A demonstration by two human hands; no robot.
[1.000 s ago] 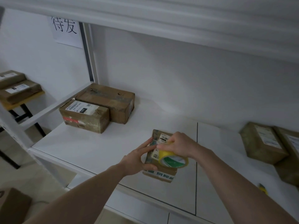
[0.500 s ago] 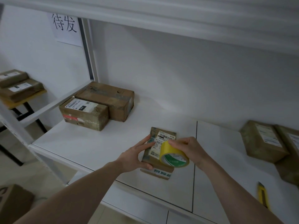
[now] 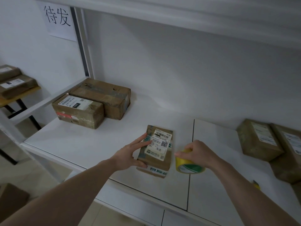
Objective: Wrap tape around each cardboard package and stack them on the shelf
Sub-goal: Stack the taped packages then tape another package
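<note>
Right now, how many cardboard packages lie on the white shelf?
5: two back left, touching; one at the front under the left hand; two at the right edge, possibly more out of frame.

Two bare forearms are seen entering from the lower edge of the head view, each ending in a bare hand. No sleeve is worn on either arm within the picture; both are uncovered from the frame edge to the wrist. The left hand (image 3: 128, 156) and the right hand (image 3: 197, 153) are ungloved. The fingers are slender, and the nails are kept short and unpainted.
</note>
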